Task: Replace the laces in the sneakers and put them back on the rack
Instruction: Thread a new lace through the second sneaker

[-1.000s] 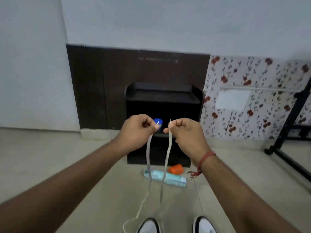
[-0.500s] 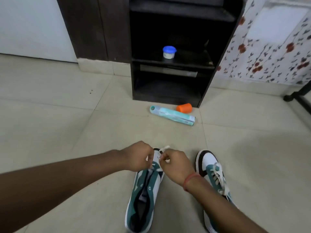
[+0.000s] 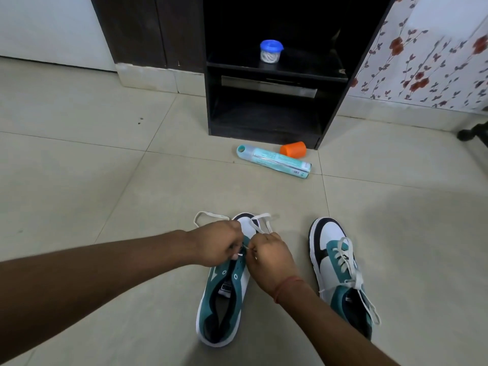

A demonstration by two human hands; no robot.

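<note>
Hands first — left hand [image 3: 219,247] and right hand [image 3: 269,256] are both curled tight, each pinching an end of the white lace [image 3: 260,222] right over the front eyelets of the unlaced sneaker [image 3: 224,299] on the floor. Lace loops out past the toe. Laced sneaker [image 3: 338,270] sits just beside it to the right — black rack [image 3: 266,112] stands farther back, spray can [image 3: 274,161] lying in front.
</note>
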